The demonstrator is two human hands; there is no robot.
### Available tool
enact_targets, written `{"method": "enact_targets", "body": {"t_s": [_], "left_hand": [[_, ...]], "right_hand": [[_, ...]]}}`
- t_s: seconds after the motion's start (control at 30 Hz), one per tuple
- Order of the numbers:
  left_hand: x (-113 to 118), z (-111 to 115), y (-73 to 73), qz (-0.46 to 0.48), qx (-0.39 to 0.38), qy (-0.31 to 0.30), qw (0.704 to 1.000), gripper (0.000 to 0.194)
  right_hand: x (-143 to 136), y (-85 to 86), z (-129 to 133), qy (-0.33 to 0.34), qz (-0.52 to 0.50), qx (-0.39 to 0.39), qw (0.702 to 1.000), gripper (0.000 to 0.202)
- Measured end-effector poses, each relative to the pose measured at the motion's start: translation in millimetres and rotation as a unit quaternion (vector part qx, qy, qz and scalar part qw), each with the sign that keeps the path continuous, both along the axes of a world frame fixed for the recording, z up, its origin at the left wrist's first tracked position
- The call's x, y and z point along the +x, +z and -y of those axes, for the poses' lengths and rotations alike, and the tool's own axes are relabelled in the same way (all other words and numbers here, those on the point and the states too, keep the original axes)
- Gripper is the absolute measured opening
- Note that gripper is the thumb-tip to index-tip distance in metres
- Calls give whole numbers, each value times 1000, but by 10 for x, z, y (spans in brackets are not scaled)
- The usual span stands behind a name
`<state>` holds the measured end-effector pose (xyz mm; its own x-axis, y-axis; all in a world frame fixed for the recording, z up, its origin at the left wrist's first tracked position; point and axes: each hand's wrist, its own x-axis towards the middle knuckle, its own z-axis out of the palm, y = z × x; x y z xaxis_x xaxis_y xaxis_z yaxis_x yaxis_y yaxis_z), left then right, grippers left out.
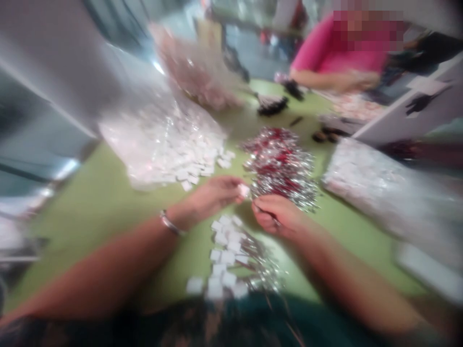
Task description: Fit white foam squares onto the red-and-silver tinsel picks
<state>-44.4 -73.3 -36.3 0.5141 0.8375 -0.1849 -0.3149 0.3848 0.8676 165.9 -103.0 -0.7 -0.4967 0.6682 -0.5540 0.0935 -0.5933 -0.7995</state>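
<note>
My left hand [221, 192], with a silver bracelet at the wrist, pinches a small white square piece [243, 191] near the middle of the view. Just to its right, my right hand [275, 214] is closed on a thin silvery item [270, 215], blurred. Beyond my right hand lies a heap of silver and red metallic pieces [280, 161]. Below both hands are white squares with thin silvery stems [226, 258]. Loose white squares [195, 172] spill from a clear plastic bag [159, 140] at the upper left.
A green table [79, 207] carries everything. Another plastic bag [376, 178] lies at the right. Behind stand a bag of pinkish pieces [202, 72] and a dark-tipped bundle [272, 104]. A person in a pink top [318, 53] works across the table.
</note>
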Motion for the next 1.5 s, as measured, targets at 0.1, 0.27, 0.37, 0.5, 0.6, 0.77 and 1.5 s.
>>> {"method": "enact_targets", "body": {"t_s": [0.1,0.27,0.37,0.5,0.6,0.77,1.5], "left_hand": [[6,3,22,-80,83,13,993,20],[63,55,4,-187,184,-1,965,12],[76,85,-68,-226,178,-11,958,13],[61,76,-51,-254,200,-52,945,17],[-3,-25,68,-346,314,-54,883,19],[-234,-317,45,-521,516,57,677,40],[-61,-116,106,-386,315,149,854,41]], "right_hand": [[-1,-23,-3,-11,-1,-10,1000,22],[-28,-45,18,-27,20,40,999,26],[-58,2,38,-21,116,108,987,27],[-115,57,48,11,235,174,956,28],[-134,-1,23,22,292,264,919,28],[-166,-85,95,148,363,402,828,25],[221,-94,-194,142,501,462,718,15]]}}
